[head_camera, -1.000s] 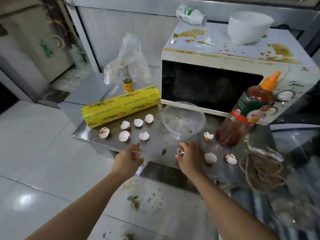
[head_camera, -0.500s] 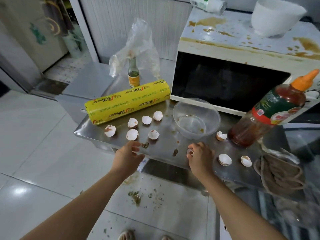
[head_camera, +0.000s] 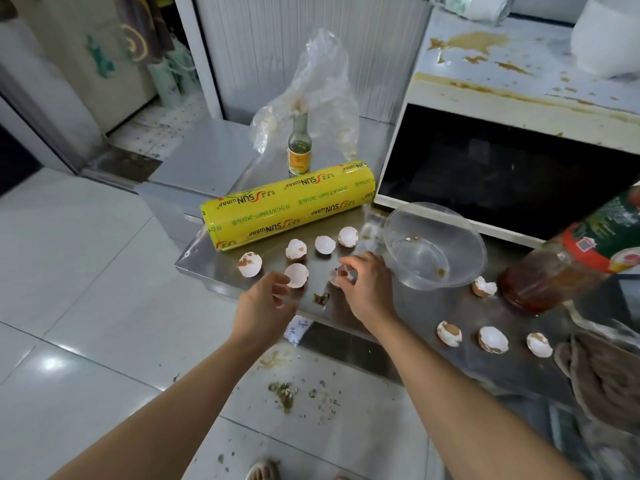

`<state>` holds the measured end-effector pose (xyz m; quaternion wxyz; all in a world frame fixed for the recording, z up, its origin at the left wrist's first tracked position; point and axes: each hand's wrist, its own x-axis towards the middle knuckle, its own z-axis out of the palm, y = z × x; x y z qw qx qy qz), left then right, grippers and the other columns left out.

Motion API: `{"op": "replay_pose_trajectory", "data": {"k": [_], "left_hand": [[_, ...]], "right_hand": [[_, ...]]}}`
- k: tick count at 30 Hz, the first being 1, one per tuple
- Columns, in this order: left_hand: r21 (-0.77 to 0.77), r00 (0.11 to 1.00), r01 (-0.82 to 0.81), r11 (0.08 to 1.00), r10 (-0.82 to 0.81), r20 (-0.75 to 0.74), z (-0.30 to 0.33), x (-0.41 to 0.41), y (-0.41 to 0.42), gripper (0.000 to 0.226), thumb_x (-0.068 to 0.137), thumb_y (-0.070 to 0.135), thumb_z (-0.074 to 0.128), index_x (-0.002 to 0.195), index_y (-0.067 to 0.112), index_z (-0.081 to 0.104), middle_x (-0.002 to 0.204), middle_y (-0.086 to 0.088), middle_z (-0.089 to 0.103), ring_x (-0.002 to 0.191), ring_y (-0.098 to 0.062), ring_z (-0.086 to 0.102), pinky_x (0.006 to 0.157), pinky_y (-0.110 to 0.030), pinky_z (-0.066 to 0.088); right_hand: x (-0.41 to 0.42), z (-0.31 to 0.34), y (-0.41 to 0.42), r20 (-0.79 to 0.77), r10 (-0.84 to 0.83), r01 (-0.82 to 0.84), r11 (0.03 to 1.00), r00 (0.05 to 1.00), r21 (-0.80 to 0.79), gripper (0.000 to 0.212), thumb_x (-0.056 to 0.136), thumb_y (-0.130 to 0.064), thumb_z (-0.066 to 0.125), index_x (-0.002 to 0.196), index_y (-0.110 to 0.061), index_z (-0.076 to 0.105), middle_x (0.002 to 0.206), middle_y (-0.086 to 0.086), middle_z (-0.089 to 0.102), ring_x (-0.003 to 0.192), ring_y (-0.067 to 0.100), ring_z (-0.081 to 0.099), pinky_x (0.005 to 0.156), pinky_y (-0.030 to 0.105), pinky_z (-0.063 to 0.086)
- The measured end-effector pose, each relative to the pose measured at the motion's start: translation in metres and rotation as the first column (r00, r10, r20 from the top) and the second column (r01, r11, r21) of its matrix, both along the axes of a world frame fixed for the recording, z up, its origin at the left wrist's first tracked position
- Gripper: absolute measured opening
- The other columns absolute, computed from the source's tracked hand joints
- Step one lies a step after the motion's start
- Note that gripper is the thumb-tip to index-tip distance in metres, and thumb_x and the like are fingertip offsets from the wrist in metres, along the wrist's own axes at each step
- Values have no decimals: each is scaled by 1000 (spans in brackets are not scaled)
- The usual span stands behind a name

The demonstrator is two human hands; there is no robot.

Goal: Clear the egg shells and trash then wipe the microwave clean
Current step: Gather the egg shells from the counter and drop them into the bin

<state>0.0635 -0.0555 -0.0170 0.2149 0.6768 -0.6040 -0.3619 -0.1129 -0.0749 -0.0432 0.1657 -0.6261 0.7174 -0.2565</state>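
Observation:
Several egg shell halves lie on the steel table (head_camera: 221, 271): a cluster by the yellow roll, e.g. one shell (head_camera: 250, 264) and another (head_camera: 296, 274), and a row at the right front (head_camera: 493, 339). My right hand (head_camera: 367, 289) pinches an egg shell (head_camera: 341, 273) with curled fingers. My left hand (head_camera: 265, 303) hovers with loosely curled fingers just beside a shell, holding nothing. The white microwave (head_camera: 519, 98) stands at the back right, its top stained brown.
A yellow cling-wrap roll (head_camera: 291, 206), a small glass bottle (head_camera: 299, 150) under a clear plastic bag (head_camera: 318, 88), a clear plastic bowl (head_camera: 433, 244), a sauce bottle (head_camera: 571, 258) and a brown cloth (head_camera: 602, 372) share the table. A white bowl (head_camera: 606, 39) sits on the microwave. Debris dirties the floor (head_camera: 284, 393).
Both hands have moved forward and left over the table toward the shell cluster. My right hand still carries a shell piece; the view has shifted left and closer.

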Motion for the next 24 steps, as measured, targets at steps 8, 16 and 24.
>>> {"op": "replay_pose_trajectory", "data": {"k": [8, 16, 24], "left_hand": [[51, 998, 54, 997, -54, -11, -8, 1, 3, 32, 82, 16, 68, 112, 20, 57, 101, 3, 64, 89, -13, 61, 76, -26, 51], [63, 998, 62, 996, -62, 1, -9, -5, 5, 33, 81, 15, 70, 111, 19, 59, 103, 3, 66, 88, -12, 62, 74, -22, 45], [68, 998, 67, 995, -67, 0, -11, -5, 5, 32, 81, 16, 70, 111, 21, 58, 102, 4, 66, 89, -12, 62, 77, -25, 50]], "right_hand": [[-23, 4, 42, -72, -152, 157, 984, 986, 81, 34, 82, -13, 67, 115, -10, 62, 116, 9, 57, 112, 27, 48, 97, 35, 37], [-40, -3, 64, -68, -162, 172, 966, 984, 191, 26, 75, -15, 74, 99, -12, 65, 101, 3, 55, 94, 19, 53, 83, 27, 42], [-37, -12, 58, -41, -157, 161, 980, 987, 114, 15, 78, 0, 65, 72, -14, 62, 80, 4, 63, 74, 19, 58, 66, 31, 47]]}}
